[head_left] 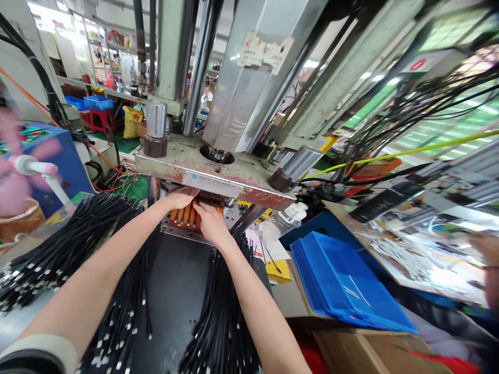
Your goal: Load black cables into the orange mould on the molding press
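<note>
An orange mould block [183, 217] sits in the press, with several black cable ends [187, 215] lying side by side in its slots. Over the back left of the block reaches my left hand [182, 198], its fingers together and their tips hidden beneath the press plate [218, 174]. My right hand [210, 221] rests at the block's right side, with fingers bent at a black cable's end. What the left fingertips touch is hidden. Loose black cables [222, 311] hang over the dark bench [167, 291] below my right forearm, and another bundle [120, 317] lies below the left one.
A large pile of black cables [74, 239] lies at the left, near a pink fan [23, 163]. Blue plastic trays [343, 285] stand at the right above a cardboard box [362, 353]. Steel columns [156, 122] rise from the plate. Part of another person's hand [487, 259] shows far right.
</note>
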Motion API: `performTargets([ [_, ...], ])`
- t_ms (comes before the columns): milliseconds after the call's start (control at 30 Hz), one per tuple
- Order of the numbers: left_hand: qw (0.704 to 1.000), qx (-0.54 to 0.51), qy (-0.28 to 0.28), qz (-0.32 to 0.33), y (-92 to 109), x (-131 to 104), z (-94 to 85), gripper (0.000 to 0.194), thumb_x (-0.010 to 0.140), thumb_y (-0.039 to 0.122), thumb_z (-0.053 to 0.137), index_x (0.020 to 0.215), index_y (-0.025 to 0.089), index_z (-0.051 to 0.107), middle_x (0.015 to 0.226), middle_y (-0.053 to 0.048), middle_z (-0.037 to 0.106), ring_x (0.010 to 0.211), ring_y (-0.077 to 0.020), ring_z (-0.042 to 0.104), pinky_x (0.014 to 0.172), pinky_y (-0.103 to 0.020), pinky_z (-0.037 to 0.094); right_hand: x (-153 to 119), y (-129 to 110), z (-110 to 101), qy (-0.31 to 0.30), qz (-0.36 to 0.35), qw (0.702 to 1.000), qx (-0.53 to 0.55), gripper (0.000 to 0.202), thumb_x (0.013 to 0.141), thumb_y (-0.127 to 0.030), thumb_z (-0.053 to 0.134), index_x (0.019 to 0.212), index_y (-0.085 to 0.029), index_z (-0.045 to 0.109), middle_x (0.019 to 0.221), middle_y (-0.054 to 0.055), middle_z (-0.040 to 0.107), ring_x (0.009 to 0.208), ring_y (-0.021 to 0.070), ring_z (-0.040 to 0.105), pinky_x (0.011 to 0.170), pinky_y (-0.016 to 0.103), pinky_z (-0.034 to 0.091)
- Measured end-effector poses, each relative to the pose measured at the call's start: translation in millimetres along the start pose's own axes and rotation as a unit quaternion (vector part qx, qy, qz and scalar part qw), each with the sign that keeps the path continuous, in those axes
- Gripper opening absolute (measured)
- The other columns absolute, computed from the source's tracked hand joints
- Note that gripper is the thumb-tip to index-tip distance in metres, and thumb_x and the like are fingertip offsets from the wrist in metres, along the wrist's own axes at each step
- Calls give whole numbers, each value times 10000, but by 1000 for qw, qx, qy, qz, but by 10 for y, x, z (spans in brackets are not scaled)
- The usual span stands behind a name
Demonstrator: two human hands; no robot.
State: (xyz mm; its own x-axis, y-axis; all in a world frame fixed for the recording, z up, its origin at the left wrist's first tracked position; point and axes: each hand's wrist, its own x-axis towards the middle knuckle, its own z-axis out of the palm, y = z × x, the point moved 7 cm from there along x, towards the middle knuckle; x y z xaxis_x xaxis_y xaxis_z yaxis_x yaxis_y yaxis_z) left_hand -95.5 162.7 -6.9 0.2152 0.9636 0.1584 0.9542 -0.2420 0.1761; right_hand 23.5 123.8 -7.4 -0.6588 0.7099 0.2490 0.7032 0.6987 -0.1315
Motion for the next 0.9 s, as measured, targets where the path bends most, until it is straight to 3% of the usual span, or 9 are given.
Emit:
performTargets([
  [67, 999, 4, 42, -5, -31, -359, -30, 519, 1000, 307, 121, 1352, 117, 452, 1381, -123, 522, 1277, -191, 479, 1055, -314, 374, -341, 254, -79, 50, 43, 998, -5, 430, 923, -104, 377, 1320, -143, 534, 1301, 148, 573, 1172, 229, 533, 966, 352, 416],
  [133, 995, 25, 92, -29, -91, -780, -18, 492, 997, 329, 167, 1280, 122, 511, 1292, -138, 575, 1207, -218, 530, 1000, -338, 421, -759, 589, -84, 43, 160, 985, -52, 340, 961, -237, 403, 1194, -114, 619, 1092, 180, 660, 1010, 261, 621, 878, 378, 464],
  [200, 988, 88, 83, -95, -192, -1145, 88, 458, 970, 372, 265, 1106, 101, 608, 1112, -180, 634, 1072, -296, 593, 849, -399, 489, -1152, 851, 41, -57, 261, 958, -101, 372, 961, -380, 437, 985, -113, 693, 898, 195, 688, 856, 301, 669, 751, 401, 485],
  [300, 973, 137, 7, -185, -332, -1439, 284, 397, 912, 352, 375, 958, 64, 644, 1004, -235, 638, 979, -367, 612, 717, -429, 493, -1478, 959, 251, -179, 283, 937, -98, 359, 925, -422, 500, 853, -130, 696, 832, 198, 702, 819, 328, 687, 676, 378, 460],
  [467, 969, 82, -50, -227, -552, -1392, 293, 344, 895, 345, 386, 890, 141, 663, 919, -158, 700, 832, -306, 672, 658, -367, 475, -1497, 1007, 265, -120, 301, 946, 13, 240, 894, -307, 504, 785, -185, 680, 796, 118, 725, 838, 281, 687, 676, 328, 417],
  [633, 980, -56, 28, -188, -701, -1309, 17, 334, 870, 469, 483, 867, 216, 699, 724, -21, 715, 705, -186, 663, 642, -261, 444, -1522, 1195, 239, 1, 339, 921, 189, 222, 797, -308, 569, 919, -153, 672, 729, 74, 721, 759, 232, 680, 694, 312, 441],
  [767, 980, -124, 78, -138, -587, -1266, -150, 371, 865, 471, 524, 1024, 202, 724, 740, -25, 740, 671, -184, 677, 698, -271, 475, -1592, 1245, 262, 72, 364, 853, 367, 398, 694, -442, 652, 925, -118, 649, 561, 16, 635, 566, 193, 601, 578, 290, 427],
  [833, 981, -120, 103, -111, -429, -1236, -259, 347, 860, 450, 543, 1003, 202, 739, 820, -51, 754, 742, -208, 696, 748, -291, 485, -1596, 1101, 164, 86, 342, 829, 434, 402, 736, -527, 609, 837, -139, 641, 491, -18, 548, 464, 150, 499, 487, 264, 359],
  [900, 978, -145, 132, -77, -201, -1201, -413, 308, 850, 418, 563, 968, 201, 747, 879, -62, 754, 800, -216, 695, 770, -295, 491, -1553, 803, 10, 48, 281, 832, 476, 389, 798, -548, 568, 768, -163, 619, 470, -34, 500, 429, 120, 426, 457, 249, 310],
])
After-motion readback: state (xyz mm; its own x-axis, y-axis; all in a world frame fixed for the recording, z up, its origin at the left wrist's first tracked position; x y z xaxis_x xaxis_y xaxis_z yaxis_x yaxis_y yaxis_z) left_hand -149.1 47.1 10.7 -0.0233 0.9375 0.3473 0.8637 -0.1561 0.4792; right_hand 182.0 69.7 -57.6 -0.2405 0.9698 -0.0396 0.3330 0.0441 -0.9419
